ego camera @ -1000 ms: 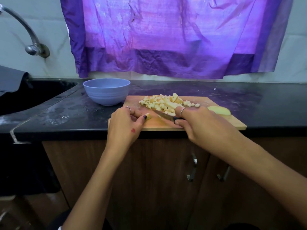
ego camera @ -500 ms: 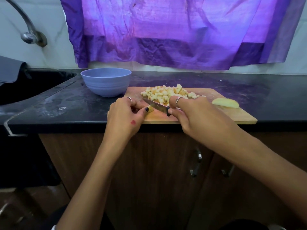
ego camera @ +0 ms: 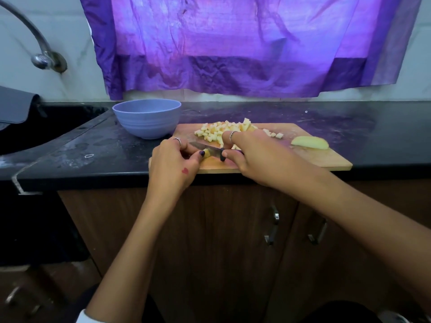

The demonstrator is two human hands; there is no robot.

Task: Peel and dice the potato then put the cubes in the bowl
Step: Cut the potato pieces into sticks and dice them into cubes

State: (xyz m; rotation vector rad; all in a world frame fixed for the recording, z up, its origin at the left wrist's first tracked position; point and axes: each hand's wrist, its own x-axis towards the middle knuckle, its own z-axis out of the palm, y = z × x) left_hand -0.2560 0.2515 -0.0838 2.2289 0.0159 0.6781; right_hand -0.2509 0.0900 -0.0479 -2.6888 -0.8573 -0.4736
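Pinching a small potato piece (ego camera: 206, 152) at the near left part of the cutting board (ego camera: 326, 159), our left hand (ego camera: 173, 165) curls its thumb and fingers round it, pinning it to the wood. Our right hand (ego camera: 254, 157) grips the dark handle of the knife (ego camera: 206, 148), fingers wrapped closed, the forefinger with a ring lying forward toward the blade. We see the blade run roughly level from the right hand leftward, its tip pointing at the left hand's fingers and its edge meeting the potato piece. The two hands sit close together, joined only through knife and piece.

Behind the knife, a heap of diced cubes (ego camera: 219, 132) lies on the far middle of the board, partly hidden by our right hand. Farther right, a peeled potato wedge (ego camera: 310, 142) rests alone, its long axis running left to right. The blue bowl (ego camera: 147, 118) stands on the dark counter (ego camera: 93, 150) just beside the board's far left corner. A purple cloth (ego camera: 233, 43) hangs on the wall behind, and a tap (ego camera: 42, 57) curves over the sink at the far left.
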